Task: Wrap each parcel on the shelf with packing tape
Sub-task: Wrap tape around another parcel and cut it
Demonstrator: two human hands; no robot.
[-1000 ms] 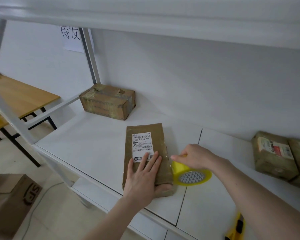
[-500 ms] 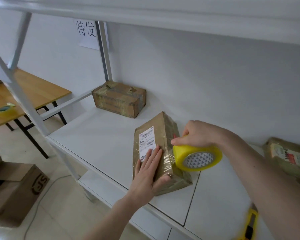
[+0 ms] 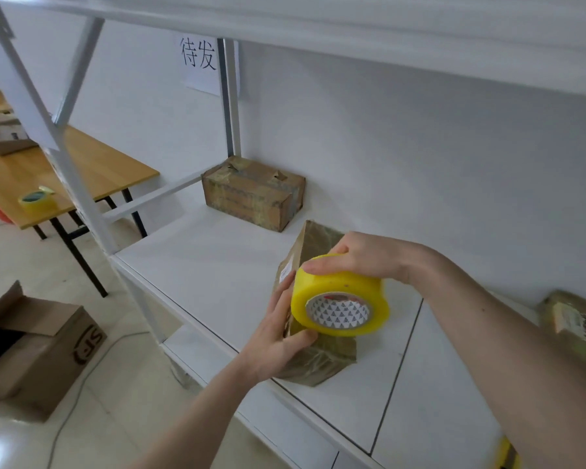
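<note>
Parcel (image 3: 322, 360) — flat brown package, glossy with tape already over it, wrinkled at the near end; a white label (image 3: 285, 273) shows on its left face. It stands tipped up on one long edge on the white shelf (image 3: 217, 272), near the front lip, its long axis running from the front edge back toward the wall and slightly right. Left hand (image 3: 278, 336) holds it: fingers flat against the labelled face, thumb hooked round the near end, so this grip is pinching the parcel. Right hand (image 3: 362, 257) grips the yellow tape roll (image 3: 340, 301) from above, fingers curled over its rim; the roll sits against the parcel's right face, core opening facing the camera. Bare shelf surface lies to the left and behind the parcel, up to a second box (image 3: 254, 198) at the back-left corner, well apart. A seam in the shelf board (image 3: 400, 363) runs just right of the parcel; more parcels (image 3: 572, 323) sit at far right. Off the shelf — a wooden counter (image 3: 92, 174) carrying another tape roll (image 3: 37, 201), and an open carton (image 3: 38, 346) on the floor.
</note>
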